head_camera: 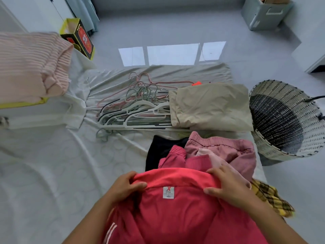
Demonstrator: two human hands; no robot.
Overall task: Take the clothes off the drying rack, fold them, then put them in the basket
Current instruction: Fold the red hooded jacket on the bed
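A red sports shirt (pixel 175 213) with a white neck label lies spread in front of me on the bed. My left hand (pixel 125 186) grips its collar edge on the left, and my right hand (pixel 226 187) pinches the collar on the right. Beyond it lies a heap of clothes: pink elastic-waist shorts (pixel 221 147), a dark garment (pixel 163 148) and a yellow plaid piece (pixel 270 198). A folded beige garment (pixel 211 106) lies farther back. The woven basket (pixel 284 120) stands tilted on the floor at the right.
A pile of several hangers (pixel 137 106) lies on the bed left of the beige garment. A pink ribbed garment (pixel 29 66) sits at the far left. A black-and-yellow box (pixel 79 38) and a grey storage box (pixel 265 13) stand on the floor.
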